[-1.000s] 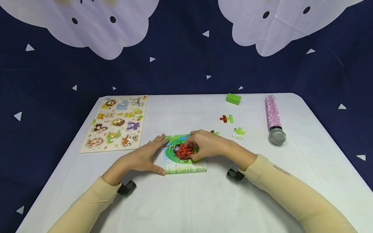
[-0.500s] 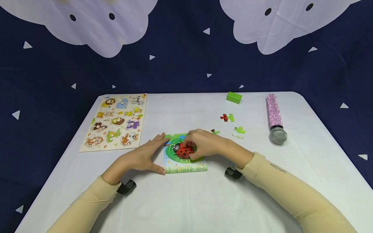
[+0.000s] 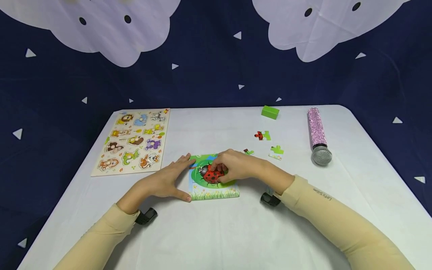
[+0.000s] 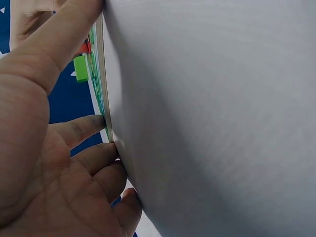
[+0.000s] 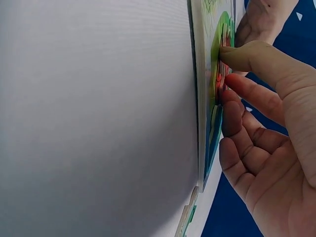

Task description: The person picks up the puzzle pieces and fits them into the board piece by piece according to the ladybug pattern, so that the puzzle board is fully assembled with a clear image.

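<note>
ladybug puzzle (image 3: 215, 195) lay flat on the white table (image 3: 209, 236), within reach of both hands. the left hand (image 3: 165, 183) was spread, thumb and fingertips set along the puzzle's left edge; it looked a sound brace, best kept light so the board neither slid nor tipped. the right hand (image 3: 237, 167) bent over the red ladybug (image 3: 210, 177), thumb and fingers pinching at its body; whether one piece was free of the rest could not be told. a straight up-and-down touch seemed wiser than a sideways one, since the pieces looked thin and interlocking, and a skewed one would likely jam or drag its neighbours.

just beyond the right hand lay a small loose piece (image 3: 249, 152), with a green piece (image 3: 276, 150) to its right and a red-and-green piece (image 3: 263, 135) farther back; all three were worth keeping clear of the right sleeve (image 3: 337, 223). farther out were a green block (image 3: 270, 112), a glittery pink microphone (image 3: 318, 138) at the right and an animal board (image 3: 96, 173) at the left.
</note>
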A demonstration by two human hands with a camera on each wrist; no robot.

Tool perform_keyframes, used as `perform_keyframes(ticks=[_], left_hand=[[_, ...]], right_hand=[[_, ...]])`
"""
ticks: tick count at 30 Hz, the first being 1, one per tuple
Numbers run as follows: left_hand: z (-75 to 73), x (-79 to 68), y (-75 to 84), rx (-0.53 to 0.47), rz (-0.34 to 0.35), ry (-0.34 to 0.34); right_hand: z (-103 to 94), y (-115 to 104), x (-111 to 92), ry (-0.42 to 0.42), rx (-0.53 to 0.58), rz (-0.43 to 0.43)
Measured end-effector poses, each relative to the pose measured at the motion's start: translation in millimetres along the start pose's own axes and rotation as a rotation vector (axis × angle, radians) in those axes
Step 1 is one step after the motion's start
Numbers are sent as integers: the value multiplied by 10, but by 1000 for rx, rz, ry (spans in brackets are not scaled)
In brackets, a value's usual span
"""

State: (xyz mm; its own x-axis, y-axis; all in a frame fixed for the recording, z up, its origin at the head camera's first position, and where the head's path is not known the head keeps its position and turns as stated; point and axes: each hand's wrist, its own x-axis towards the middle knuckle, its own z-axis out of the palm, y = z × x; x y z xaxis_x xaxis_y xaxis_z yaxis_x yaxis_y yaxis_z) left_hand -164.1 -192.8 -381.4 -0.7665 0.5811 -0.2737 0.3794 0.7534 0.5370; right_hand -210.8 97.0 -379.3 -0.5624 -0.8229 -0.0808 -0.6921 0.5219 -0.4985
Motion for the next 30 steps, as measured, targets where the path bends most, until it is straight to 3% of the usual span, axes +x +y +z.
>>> perform_keyframes(ticks=[9,18,30], left_hand=[[9,23,-8,20,1,-6],[-3,18,0,42,-2,3],[-18,11,3,70,-12,1]], right_hand=[[-83,56,-64,11,30,-12],[-341,238,-211,109,73,45],[-638,634,-536,289,-4,169]])
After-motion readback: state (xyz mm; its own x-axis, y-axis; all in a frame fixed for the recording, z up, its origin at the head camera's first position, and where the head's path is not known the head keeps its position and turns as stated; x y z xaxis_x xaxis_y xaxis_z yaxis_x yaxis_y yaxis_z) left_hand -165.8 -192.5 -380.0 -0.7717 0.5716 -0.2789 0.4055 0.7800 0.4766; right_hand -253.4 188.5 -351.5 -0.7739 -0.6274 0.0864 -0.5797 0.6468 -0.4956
